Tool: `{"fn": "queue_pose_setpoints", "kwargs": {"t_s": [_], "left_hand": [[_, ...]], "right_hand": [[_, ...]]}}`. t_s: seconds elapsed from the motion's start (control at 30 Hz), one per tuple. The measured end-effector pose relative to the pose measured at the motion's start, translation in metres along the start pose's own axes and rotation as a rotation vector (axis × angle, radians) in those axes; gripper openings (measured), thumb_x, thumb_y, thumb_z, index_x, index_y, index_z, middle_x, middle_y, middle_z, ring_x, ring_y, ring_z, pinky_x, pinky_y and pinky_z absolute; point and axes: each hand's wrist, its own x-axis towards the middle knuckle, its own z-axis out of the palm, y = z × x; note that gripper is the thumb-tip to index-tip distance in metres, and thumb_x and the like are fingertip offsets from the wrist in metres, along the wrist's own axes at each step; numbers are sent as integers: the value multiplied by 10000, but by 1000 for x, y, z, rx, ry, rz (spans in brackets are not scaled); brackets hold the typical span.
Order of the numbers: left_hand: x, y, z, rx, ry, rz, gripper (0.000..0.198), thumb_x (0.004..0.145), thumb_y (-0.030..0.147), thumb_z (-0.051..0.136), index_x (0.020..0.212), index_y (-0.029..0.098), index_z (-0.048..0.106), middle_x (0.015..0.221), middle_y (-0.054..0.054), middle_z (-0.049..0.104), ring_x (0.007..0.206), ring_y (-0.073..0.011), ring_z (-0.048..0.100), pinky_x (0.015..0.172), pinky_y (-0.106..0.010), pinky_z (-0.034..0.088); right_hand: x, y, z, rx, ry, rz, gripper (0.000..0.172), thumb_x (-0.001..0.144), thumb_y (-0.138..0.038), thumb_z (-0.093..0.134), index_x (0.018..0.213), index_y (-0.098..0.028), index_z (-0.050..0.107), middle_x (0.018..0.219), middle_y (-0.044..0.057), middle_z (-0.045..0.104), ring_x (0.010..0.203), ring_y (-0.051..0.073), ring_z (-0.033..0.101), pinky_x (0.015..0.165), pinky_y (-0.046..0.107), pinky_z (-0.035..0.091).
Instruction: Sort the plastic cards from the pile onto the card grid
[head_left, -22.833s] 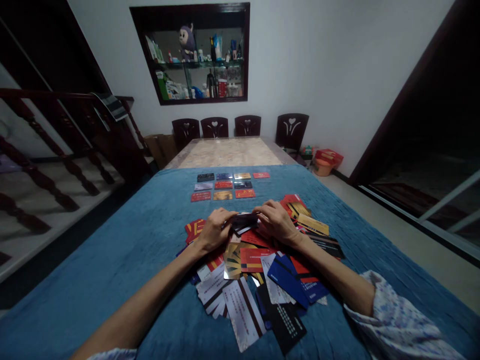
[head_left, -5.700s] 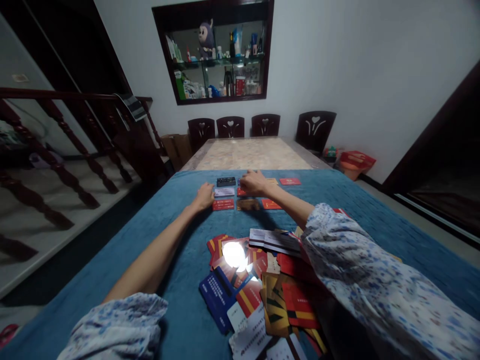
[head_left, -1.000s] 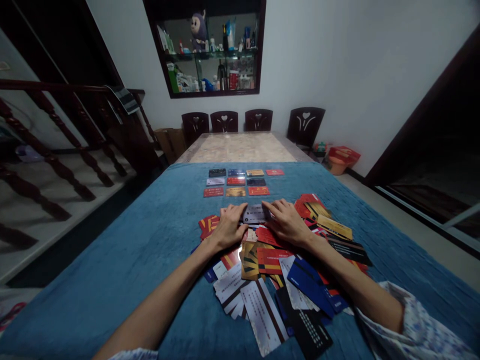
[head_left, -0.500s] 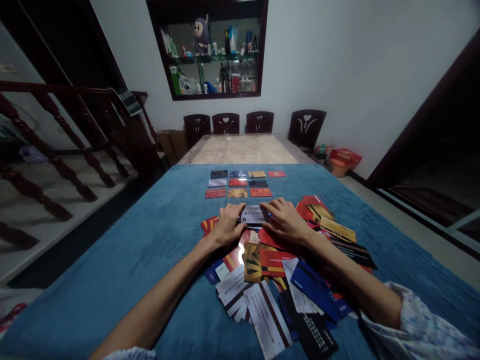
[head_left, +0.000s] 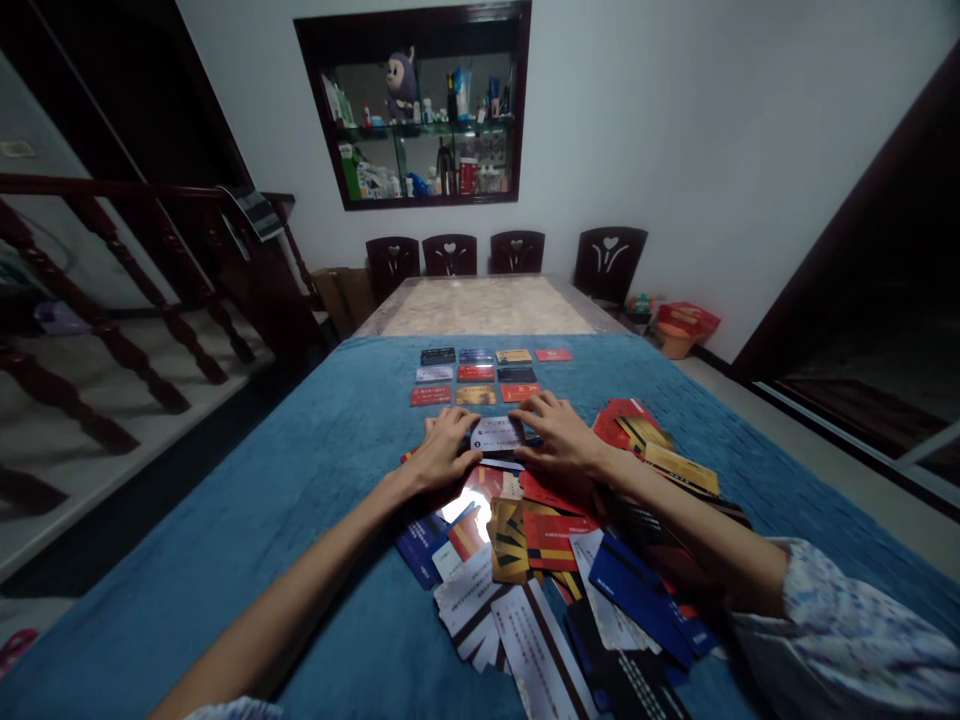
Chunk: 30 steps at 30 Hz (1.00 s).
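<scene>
My left hand (head_left: 444, 452) and my right hand (head_left: 559, 437) grip opposite short ends of a silver-white plastic card (head_left: 496, 433), thumbs at the near edge and fingers at the far one. More card edges show beneath it; how many are held I cannot tell. Under and in front of my hands spreads a loose, overlapping pile of cards: a gold card (head_left: 510, 540), a red card (head_left: 555, 540), a blue card (head_left: 637, 595) and white cards with dark stripes (head_left: 540, 640). My right forearm hides part of the pile.
Beyond my hands, cards lie in three neat rows, among them a red card (head_left: 430, 396) and a black card (head_left: 438, 356). A blue cloth (head_left: 300, 480) covers the near table. Chairs (head_left: 517, 252) stand at the far end, a stair railing (head_left: 150, 280) to the left.
Both hands have shifted slightly left with the silver-white card between them. More of the blue cards at the pile's left side shows. The view has tilted up a little.
</scene>
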Motion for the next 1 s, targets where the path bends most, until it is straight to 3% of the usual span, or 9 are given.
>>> {"fn": "queue_pose_setpoints", "kwargs": {"t_s": [0.43, 0.6, 1.0], "left_hand": [[11, -24, -12, 71, -19, -89, 506, 827, 184, 619, 1325, 191, 531, 1278, -126, 540, 1218, -308, 454, 1009, -504, 374], [16, -41, -15, 114, -22, -100, 487, 829, 185, 619, 1310, 200, 542, 1289, -124, 537, 1220, -312, 444, 1007, -515, 368], [34, -76, -35, 221, -46, -191, 465, 828, 178, 609, 1290, 204, 564, 1291, -112, 554, 1202, -305, 447, 977, -468, 365]], "right_hand": [[48, 0, 3, -4, -162, 31, 555, 842, -479, 648, 1322, -212, 575, 1227, 155, 569, 1109, 303, 428, 860, 420, 386], [67, -2, -1, 16, -219, 21, 500, 860, -485, 630, 1279, -215, 595, 1287, 150, 549, 1170, 316, 411, 868, 422, 396], [119, -5, 3, -8, -261, 47, 461, 856, -446, 651, 1254, -217, 613, 1263, 143, 557, 1199, 327, 413, 889, 433, 403]]}}
